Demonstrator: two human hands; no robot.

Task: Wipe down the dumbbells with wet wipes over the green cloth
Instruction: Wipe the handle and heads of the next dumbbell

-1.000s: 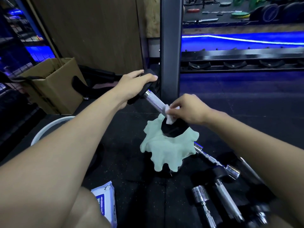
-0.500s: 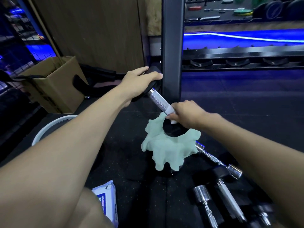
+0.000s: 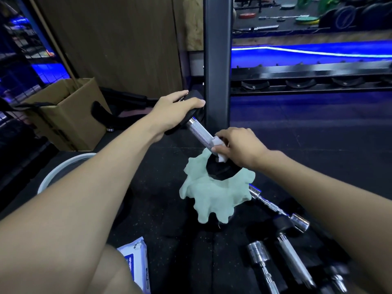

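One dumbbell [image 3: 200,129], tilted, lower head on the green cloth [image 3: 214,196]. Left hand [image 3: 171,111] fingers grip the upper head; right hand [image 3: 237,148] pinches the wet wipe [image 3: 218,145] round the handle. Risk: head slides off the bunched cloth.

Hands: 2. Left hand [image 3: 172,111] at 11 o'clock, right hand [image 3: 239,148] at centre.
Dumbbell in hand: 1. Dumbbell [image 3: 200,131] stands tilted, its lower head on the cloth.
Wet wipe: 1. Wipe [image 3: 218,148], on the dumbbell's handle.
Green cloth: 1. Cloth [image 3: 214,196], just below centre.
Wipe packet: 1. Packet [image 3: 135,264] at 7 o'clock.
Chrome bars on floor: at least 3. Bar one [image 3: 275,206], bar two [image 3: 262,266] and bar three [image 3: 293,262], at 4 to 5 o'clock; the count beyond these is unclear.
Cardboard box: 1. Box [image 3: 70,115] at 9 o'clock.
Rack upright: 1. Post [image 3: 216,60] at 12 o'clock.
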